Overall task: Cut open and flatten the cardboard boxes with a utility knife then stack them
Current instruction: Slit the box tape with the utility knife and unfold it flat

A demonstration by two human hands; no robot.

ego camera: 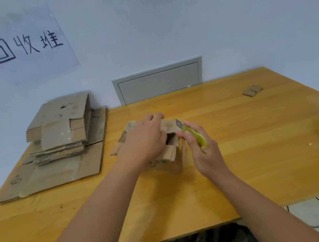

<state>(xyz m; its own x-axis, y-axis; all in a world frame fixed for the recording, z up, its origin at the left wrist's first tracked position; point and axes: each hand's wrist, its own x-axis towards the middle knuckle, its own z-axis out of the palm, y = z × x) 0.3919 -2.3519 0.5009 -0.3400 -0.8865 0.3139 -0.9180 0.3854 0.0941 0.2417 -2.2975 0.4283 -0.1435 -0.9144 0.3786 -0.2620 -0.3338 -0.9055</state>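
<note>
Left hand (143, 138) curled, gripping; right hand (201, 145) clenched, arms outstretched.

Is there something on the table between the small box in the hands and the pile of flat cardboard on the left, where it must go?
Nothing visible stands in the way. Between the small box and the pile of flat cardboard only bare table shows. The left hand grips the box; the right hand holds the utility knife.

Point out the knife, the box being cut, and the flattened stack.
knife (194, 134): head view, green handle.
box (174, 151): head view, folded flap.
stack (60, 124): head view, top sheet.
</note>
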